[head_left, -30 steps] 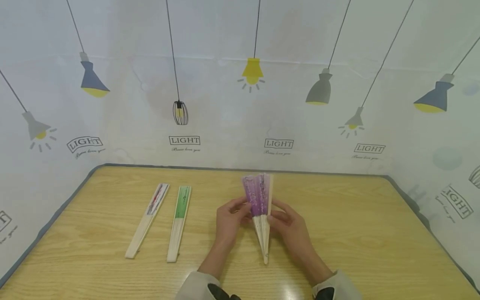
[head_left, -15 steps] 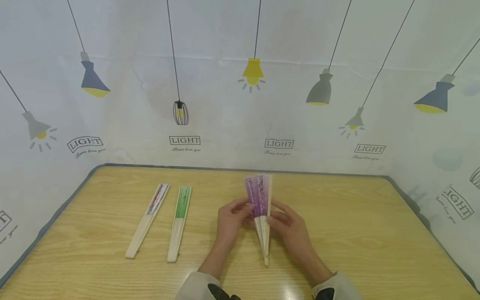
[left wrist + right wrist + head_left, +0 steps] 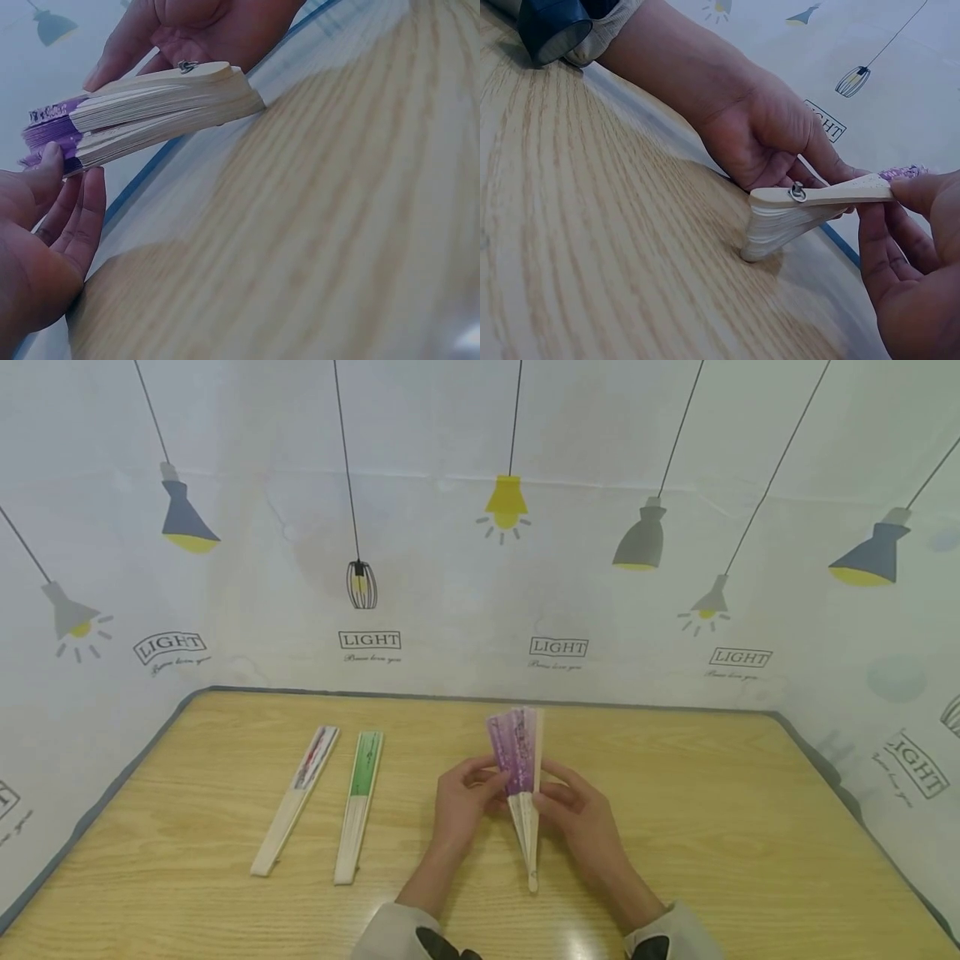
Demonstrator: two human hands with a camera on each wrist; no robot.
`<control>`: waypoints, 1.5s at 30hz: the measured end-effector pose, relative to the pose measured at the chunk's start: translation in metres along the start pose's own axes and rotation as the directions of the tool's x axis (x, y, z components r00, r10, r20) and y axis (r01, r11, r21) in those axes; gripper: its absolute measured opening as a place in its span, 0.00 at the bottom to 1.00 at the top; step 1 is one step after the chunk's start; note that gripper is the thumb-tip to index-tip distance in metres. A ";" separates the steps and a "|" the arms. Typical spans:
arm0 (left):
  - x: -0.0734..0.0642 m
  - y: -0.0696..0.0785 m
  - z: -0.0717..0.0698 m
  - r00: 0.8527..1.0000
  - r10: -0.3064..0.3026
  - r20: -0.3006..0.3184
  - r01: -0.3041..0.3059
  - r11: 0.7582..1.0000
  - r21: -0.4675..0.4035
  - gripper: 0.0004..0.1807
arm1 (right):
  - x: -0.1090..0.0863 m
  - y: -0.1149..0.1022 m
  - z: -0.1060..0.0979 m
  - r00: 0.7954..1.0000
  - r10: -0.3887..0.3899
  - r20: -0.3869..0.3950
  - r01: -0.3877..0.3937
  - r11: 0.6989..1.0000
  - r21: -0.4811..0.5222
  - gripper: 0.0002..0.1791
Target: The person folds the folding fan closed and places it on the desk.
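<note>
A purple folding fan with pale wooden ribs is partly spread between my two hands, its narrow pivot end toward me. My left hand pinches its left edge, thumb on the purple leaf and fingers behind. On the other edge, my right hand grips the outer rib between thumb and fingers. A small metal ring shows at the pivot of the fan in the right wrist view. Seen from the left wrist, the ribs of the fan are stacked in layers, with the pivot end low over the table.
To the left on the wooden table lie two folded fans: a green one and a white one with a dark and red print. A white cloth wall printed with lamps stands behind the table and along both sides.
The fan's left edge swings slightly inward, then back out a little, with my left hand shifting slightly right. My right hand and the two folded fans stay in place.
</note>
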State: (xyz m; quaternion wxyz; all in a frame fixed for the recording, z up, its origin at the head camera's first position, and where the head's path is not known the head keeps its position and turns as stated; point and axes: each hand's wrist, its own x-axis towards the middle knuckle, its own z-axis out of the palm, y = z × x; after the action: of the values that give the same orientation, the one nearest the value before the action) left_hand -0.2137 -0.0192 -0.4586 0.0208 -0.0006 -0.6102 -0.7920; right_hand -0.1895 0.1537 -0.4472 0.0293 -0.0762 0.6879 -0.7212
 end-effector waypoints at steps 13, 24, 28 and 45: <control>-0.013 0.026 0.004 0.999 -0.014 0.038 0.013 0.999 0.046 0.18 | -0.001 0.000 0.001 0.999 0.034 0.009 -0.034 0.997 0.070 0.28; -0.010 0.022 0.002 0.997 -0.011 0.076 0.007 0.999 0.049 0.17 | 0.001 0.004 0.000 0.999 0.033 0.013 -0.034 0.998 0.061 0.27; -0.004 0.010 0.000 0.997 -0.007 0.078 0.002 0.998 0.059 0.17 | 0.001 0.005 0.001 0.999 0.045 0.020 -0.047 0.995 0.089 0.27; 0.001 -0.001 0.000 0.996 -0.011 0.084 0.009 0.999 0.034 0.21 | 0.000 0.002 0.004 0.999 0.029 0.018 -0.030 0.996 0.079 0.26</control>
State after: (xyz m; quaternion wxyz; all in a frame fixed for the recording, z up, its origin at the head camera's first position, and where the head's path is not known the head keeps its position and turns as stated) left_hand -0.2147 -0.0191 -0.4600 -0.0087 -0.0303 -0.6237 -0.7810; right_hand -0.1891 0.1494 -0.4493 0.0488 -0.0707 0.6597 -0.7466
